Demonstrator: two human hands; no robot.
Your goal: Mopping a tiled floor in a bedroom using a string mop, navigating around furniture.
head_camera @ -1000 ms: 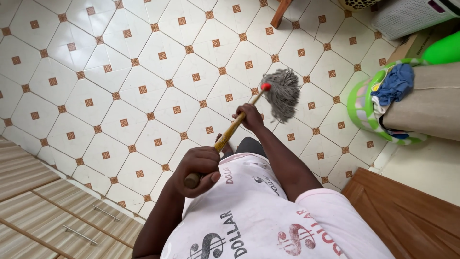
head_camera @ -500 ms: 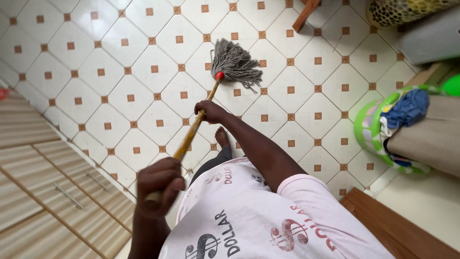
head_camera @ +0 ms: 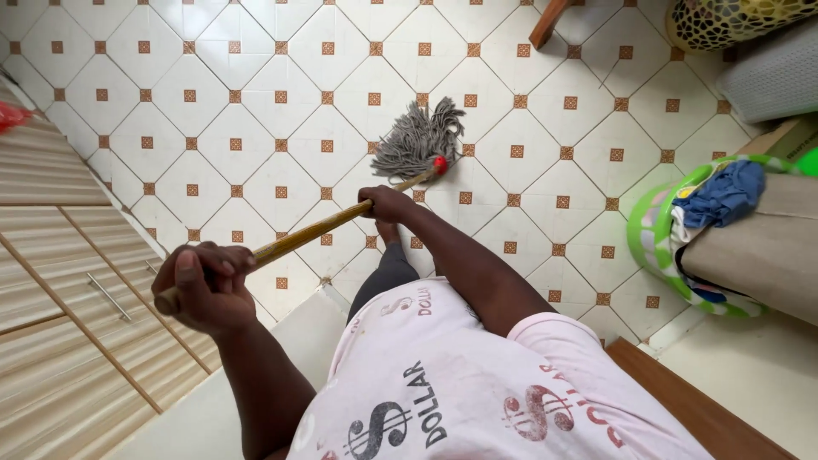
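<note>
Since half a second ago, the grey string mop head [head_camera: 419, 139] is lying further right and lower on the floor, its strands now fanning up and left of the red collar, and the wooden handle [head_camera: 307, 233] is slanting much flatter across the view, with the upper hand swung out to the left.

White floor tiles [head_camera: 256, 94] with small brown squares are filling most of the view. Along the left, a pale wood-grain cabinet [head_camera: 60, 281] with a metal bar pull is running down the edge. At the right, a green and white basket [head_camera: 652, 230] is holding blue cloth [head_camera: 724, 192], with a beige bundle [head_camera: 758, 247] lying across it. A brown wooden surface [head_camera: 707, 417] is showing at the lower right.

The person, in a pale pink printed shirt [head_camera: 443, 375], is gripping the mop with both hands. The left hand [head_camera: 204, 285] is clenching around the handle's top end, over the cabinet edge. The right hand [head_camera: 385, 203] is grasping the shaft lower down, just short of the mop head, which is resting on the tiles.
</note>
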